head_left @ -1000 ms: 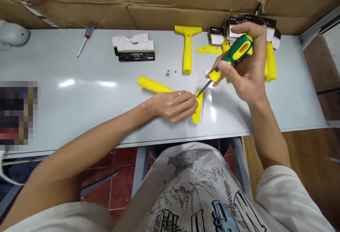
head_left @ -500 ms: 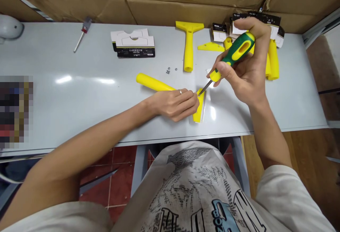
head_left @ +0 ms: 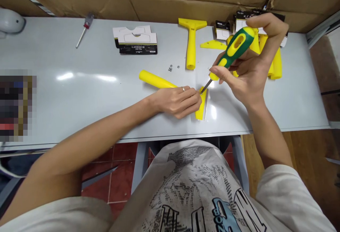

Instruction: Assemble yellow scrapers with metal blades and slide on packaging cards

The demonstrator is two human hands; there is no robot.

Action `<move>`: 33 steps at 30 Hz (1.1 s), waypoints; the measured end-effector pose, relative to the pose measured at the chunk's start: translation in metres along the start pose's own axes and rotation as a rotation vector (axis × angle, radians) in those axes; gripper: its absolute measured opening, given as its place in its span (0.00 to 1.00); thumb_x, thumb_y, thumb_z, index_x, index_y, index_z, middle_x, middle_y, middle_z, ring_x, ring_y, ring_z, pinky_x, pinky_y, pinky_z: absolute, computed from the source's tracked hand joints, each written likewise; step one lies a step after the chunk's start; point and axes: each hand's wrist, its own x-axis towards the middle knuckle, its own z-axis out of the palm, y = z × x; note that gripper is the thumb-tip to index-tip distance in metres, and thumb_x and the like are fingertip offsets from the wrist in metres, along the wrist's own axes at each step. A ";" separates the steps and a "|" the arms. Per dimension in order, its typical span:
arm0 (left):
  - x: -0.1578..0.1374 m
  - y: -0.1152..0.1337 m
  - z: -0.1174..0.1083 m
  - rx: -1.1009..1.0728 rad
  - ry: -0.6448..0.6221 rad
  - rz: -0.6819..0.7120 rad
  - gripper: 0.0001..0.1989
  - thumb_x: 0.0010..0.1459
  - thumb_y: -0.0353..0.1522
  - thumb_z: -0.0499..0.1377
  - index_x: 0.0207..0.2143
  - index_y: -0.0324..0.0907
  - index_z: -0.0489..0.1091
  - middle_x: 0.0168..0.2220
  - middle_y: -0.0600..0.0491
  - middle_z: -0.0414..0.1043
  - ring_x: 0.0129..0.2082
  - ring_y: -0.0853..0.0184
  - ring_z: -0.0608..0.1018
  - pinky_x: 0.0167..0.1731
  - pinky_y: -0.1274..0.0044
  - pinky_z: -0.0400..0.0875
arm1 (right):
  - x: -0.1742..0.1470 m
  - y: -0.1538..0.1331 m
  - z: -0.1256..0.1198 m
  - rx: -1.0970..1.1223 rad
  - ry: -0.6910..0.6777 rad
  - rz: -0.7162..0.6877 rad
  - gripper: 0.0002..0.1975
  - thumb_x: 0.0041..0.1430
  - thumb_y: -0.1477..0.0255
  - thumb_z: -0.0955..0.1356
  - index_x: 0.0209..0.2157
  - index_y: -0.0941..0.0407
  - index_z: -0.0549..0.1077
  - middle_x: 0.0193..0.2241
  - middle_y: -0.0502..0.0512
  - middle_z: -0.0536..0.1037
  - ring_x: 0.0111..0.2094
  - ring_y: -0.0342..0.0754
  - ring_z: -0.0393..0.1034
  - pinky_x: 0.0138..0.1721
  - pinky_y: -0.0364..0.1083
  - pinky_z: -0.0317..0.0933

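Yellow scraper (head_left: 202, 106) lies on the white table (head_left: 66, 111) in front of a seated person, handle reaching leftward, a thin blade strip (head_left: 206, 105) along its far right side. Fingers of the left hand (head_left: 179, 102) are gathered down over the scraper's neck, pinning it. Above and to the right of the scraper, the right hand (head_left: 251, 74) grips a green-and-yellow screwdriver (head_left: 235, 50), thumb near the collar, forefinger crooked by the butt end; the tip appears to meet a screw on the scraper's head.

Good work here would likely mean bringing the shaft square to the screw, since it looks slanted, pressing evenly as the handle turns, and bracing the scraper with fingers clear of both tip and blade strip.

Beyond the scraper's handle sit small metal fasteners (head_left: 170, 68); farther back stand out a T-shaped yellow scraper (head_left: 191, 42) and a flat yellow plate (head_left: 213, 44). Well to the scraper's left, at the rear, rests a red-collared screwdriver (head_left: 85, 29).

Flattened cartons (head_left: 138, 42), behind and left of the scraper, carry an upside-down code that seems to read "TGJ-001" beside Chinese characters too small to make out. On the shirt (head_left: 196, 175), nearer the wearer than the scraper, blue lettering shows "BO", the rest cut off.
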 end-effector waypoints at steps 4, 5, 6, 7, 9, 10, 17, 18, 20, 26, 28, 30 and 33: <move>0.000 0.001 0.001 -0.019 -0.014 -0.040 0.11 0.68 0.32 0.59 0.33 0.49 0.80 0.37 0.46 0.79 0.40 0.52 0.84 0.43 0.55 0.84 | -0.002 0.000 0.007 -0.024 0.123 -0.116 0.39 0.63 0.45 0.79 0.66 0.37 0.62 0.72 0.54 0.62 0.34 0.43 0.76 0.36 0.51 0.80; 0.000 0.001 0.001 -0.004 -0.023 -0.044 0.12 0.69 0.33 0.58 0.34 0.49 0.80 0.36 0.46 0.78 0.40 0.52 0.84 0.43 0.55 0.83 | -0.001 0.001 0.009 -0.044 0.125 -0.137 0.38 0.64 0.46 0.79 0.67 0.37 0.61 0.72 0.54 0.63 0.35 0.43 0.75 0.36 0.51 0.79; 0.000 0.001 0.001 0.003 -0.026 -0.047 0.12 0.69 0.33 0.58 0.34 0.48 0.80 0.36 0.46 0.78 0.40 0.52 0.84 0.43 0.55 0.83 | -0.001 0.003 0.010 -0.040 0.131 -0.167 0.37 0.66 0.48 0.78 0.68 0.36 0.61 0.71 0.54 0.64 0.35 0.43 0.75 0.35 0.50 0.78; 0.001 0.001 0.001 -0.002 -0.022 -0.051 0.12 0.69 0.33 0.58 0.34 0.49 0.80 0.36 0.46 0.78 0.40 0.52 0.84 0.43 0.55 0.83 | 0.000 0.004 0.011 -0.016 0.135 -0.206 0.36 0.68 0.50 0.78 0.68 0.36 0.60 0.70 0.53 0.64 0.34 0.42 0.74 0.34 0.49 0.76; 0.001 0.001 0.001 -0.025 -0.004 -0.057 0.11 0.69 0.34 0.59 0.33 0.49 0.80 0.35 0.47 0.77 0.40 0.52 0.84 0.43 0.55 0.83 | 0.001 0.007 0.012 0.033 0.128 -0.255 0.34 0.70 0.53 0.77 0.68 0.35 0.60 0.70 0.52 0.63 0.34 0.40 0.72 0.31 0.47 0.74; 0.001 0.002 0.000 -0.027 0.001 -0.057 0.11 0.69 0.34 0.59 0.33 0.49 0.80 0.35 0.47 0.77 0.39 0.53 0.84 0.43 0.55 0.84 | 0.001 0.007 0.012 0.039 0.120 -0.250 0.33 0.71 0.52 0.76 0.68 0.35 0.60 0.70 0.52 0.63 0.34 0.39 0.73 0.30 0.47 0.74; -0.004 -0.003 0.003 0.633 0.103 0.344 0.17 0.75 0.23 0.52 0.40 0.44 0.81 0.37 0.50 0.80 0.34 0.63 0.85 0.26 0.73 0.77 | 0.002 0.006 0.015 0.161 0.167 -0.216 0.30 0.69 0.53 0.79 0.65 0.35 0.67 0.68 0.47 0.65 0.34 0.38 0.75 0.31 0.46 0.77; -0.005 -0.004 0.004 0.799 0.172 0.460 0.17 0.75 0.22 0.52 0.41 0.42 0.80 0.37 0.50 0.80 0.33 0.65 0.84 0.25 0.75 0.76 | 0.004 0.008 0.017 0.190 0.184 -0.242 0.30 0.67 0.53 0.80 0.65 0.33 0.68 0.67 0.44 0.65 0.33 0.37 0.74 0.29 0.44 0.76; -0.006 -0.005 0.005 1.057 0.323 0.658 0.15 0.75 0.20 0.54 0.40 0.38 0.79 0.36 0.51 0.80 0.32 0.69 0.82 0.24 0.78 0.74 | 0.007 0.012 0.020 0.224 0.207 -0.296 0.32 0.64 0.50 0.81 0.64 0.30 0.70 0.64 0.42 0.67 0.31 0.35 0.71 0.27 0.42 0.74; -0.004 -0.001 0.003 1.127 0.463 0.767 0.11 0.73 0.19 0.60 0.37 0.35 0.79 0.35 0.51 0.80 0.32 0.70 0.81 0.25 0.80 0.75 | 0.012 0.018 0.020 0.258 0.125 -0.355 0.34 0.65 0.46 0.78 0.68 0.30 0.70 0.67 0.42 0.68 0.34 0.38 0.75 0.30 0.41 0.78; -0.004 0.000 0.002 1.150 0.452 0.748 0.12 0.74 0.20 0.60 0.37 0.37 0.79 0.35 0.53 0.79 0.33 0.72 0.81 0.26 0.81 0.75 | 0.016 0.019 0.021 0.363 0.034 -0.400 0.29 0.72 0.50 0.74 0.70 0.30 0.68 0.70 0.41 0.67 0.46 0.45 0.83 0.43 0.48 0.86; -0.005 0.000 0.003 1.174 0.430 0.715 0.12 0.76 0.21 0.59 0.38 0.38 0.79 0.35 0.53 0.78 0.33 0.72 0.80 0.27 0.81 0.76 | 0.022 0.020 0.025 0.492 -0.008 -0.485 0.25 0.75 0.55 0.71 0.69 0.32 0.69 0.68 0.40 0.73 0.58 0.53 0.84 0.53 0.57 0.88; -0.008 -0.002 0.005 1.188 0.391 0.673 0.14 0.78 0.21 0.54 0.40 0.37 0.77 0.38 0.52 0.77 0.35 0.71 0.81 0.28 0.79 0.78 | 0.028 0.020 0.030 0.546 0.107 -0.585 0.26 0.69 0.64 0.78 0.64 0.34 0.75 0.56 0.39 0.84 0.57 0.51 0.86 0.49 0.49 0.88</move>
